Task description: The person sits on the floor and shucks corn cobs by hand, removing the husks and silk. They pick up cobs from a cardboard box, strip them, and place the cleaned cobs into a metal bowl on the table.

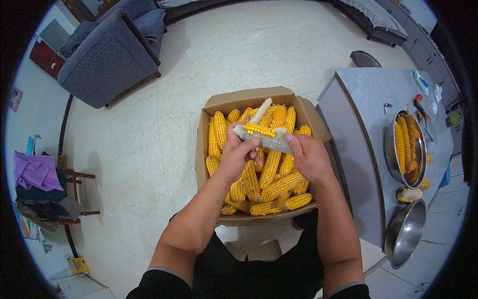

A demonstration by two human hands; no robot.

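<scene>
Above an open cardboard box (201, 160), both my hands grip one corn cob (267, 142). Most of its visible side is stripped pale, with rows of yellow kernels (259, 129) left along the upper edge. My left hand (239, 155) holds the left end, its thumb lying on the bare part. At the right end, my right hand (308, 153) closes with the thumb on top. Beneath, the box is full of yellow ears of corn (283, 185). A bare, whitish cob (261, 110) lies on them just beyond my hands.
To the right stands a grey-topped counter (366, 108). It carries a steel bowl (391, 164) with ears of corn, a partly stripped cob (409, 195), a tilted steel bowl (405, 235) and a dark-handled knife (420, 108). A grey armchair (112, 63) and a cloth-draped chair (80, 181) stand left.
</scene>
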